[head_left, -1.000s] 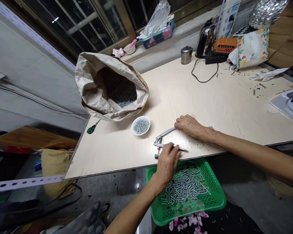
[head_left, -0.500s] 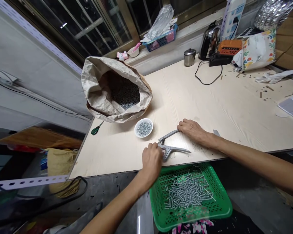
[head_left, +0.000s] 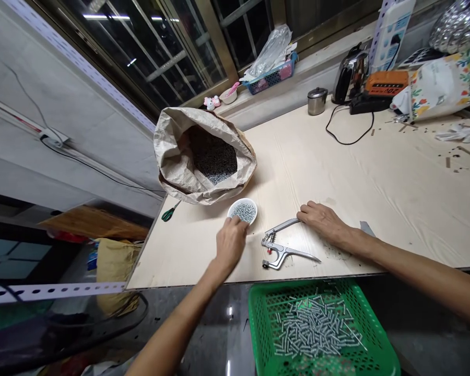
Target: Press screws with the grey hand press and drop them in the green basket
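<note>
Snap-fastener pliers (head_left: 284, 253) lie on the table with their grey handles spread, a spring and a small red part at the jaw. My right hand (head_left: 319, 222) has its fingers closed round the end of the upper handle. At the near rim of a white bowl (head_left: 252, 202) is my left hand (head_left: 230, 244), fingers bent and pressed together. Its fingertips reach over small silvery metal pieces (head_left: 243, 211) in the bowl; what they pinch, if anything, is hidden. Below the table edge, a green basket (head_left: 376, 334) contains many short metal rods (head_left: 317, 326).
Behind the bowl stands a large open sack (head_left: 172, 177) of dark and silvery small parts. Green-handled scissors (head_left: 168, 214) lie at the left table edge. Farther back are a lidded metal pot (head_left: 317, 102), a kettle (head_left: 347, 75) and a black cord (head_left: 348, 142).
My left hand has left the pliers' jaw and moved up and left to the bowl. The right hand still holds the upper handle. The whole view has shifted slightly.
</note>
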`<state>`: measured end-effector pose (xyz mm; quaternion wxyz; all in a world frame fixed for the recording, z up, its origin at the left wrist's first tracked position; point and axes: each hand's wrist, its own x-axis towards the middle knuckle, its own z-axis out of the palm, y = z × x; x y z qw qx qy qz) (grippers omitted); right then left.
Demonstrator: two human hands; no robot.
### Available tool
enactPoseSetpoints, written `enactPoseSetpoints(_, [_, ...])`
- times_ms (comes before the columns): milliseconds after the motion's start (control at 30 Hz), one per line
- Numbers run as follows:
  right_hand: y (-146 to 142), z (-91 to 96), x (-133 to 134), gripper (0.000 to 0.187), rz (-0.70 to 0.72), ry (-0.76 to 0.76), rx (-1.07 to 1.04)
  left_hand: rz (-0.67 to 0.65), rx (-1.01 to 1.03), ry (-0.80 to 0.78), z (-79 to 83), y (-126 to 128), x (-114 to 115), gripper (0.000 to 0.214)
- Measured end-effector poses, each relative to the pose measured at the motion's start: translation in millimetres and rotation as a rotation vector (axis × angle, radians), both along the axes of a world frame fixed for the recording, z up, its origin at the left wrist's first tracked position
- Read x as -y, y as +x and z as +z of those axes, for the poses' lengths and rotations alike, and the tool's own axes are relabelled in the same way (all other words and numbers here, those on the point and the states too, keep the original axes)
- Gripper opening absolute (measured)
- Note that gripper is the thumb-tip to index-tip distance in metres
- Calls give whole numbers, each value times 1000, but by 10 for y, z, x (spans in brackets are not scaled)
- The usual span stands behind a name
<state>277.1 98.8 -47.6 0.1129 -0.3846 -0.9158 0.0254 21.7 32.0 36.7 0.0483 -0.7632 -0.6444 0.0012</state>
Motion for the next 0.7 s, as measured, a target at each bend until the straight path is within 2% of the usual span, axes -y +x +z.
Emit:
enactPoseSetpoints(67, [-1, 20, 6, 19, -3, -8, 8, -56, -100, -92, -2, -150, -321, 22])
enactPoseSetpoints(133, [-4, 44, 16, 20, -10, -10, 18, -153, -178, -183, -26, -227, -510, 23])
enactPoseSetpoints(267, [-15, 71, 39, 22, -39, -12, 41, -247, -227, -253, -87, -258, -636, 23])
enactPoseSetpoints(400, [-18, 62, 47, 22, -42, -8, 45, -261, -143, -252, -110, -281, -672, 21])
enactPoseSetpoints(500, [-12, 57, 45, 23, -43, -3, 27, -176, -12, -168, -79, -263, -597, 19])
enactPoseSetpoints(567, [-8, 59, 42, 23, -42, -17, 24, -48, 180, -135, -52, -199, -457, 16])
enactPoseSetpoints(633, [-6, 61, 37, 24, -38, -34, 29, 106, 429, -224, -51, -105, -260, 16])
enactPoseSetpoints(700, [-6, 60, 33, 24, -35, -43, 32, 235, 630, -400, -99, -12, -57, 22])
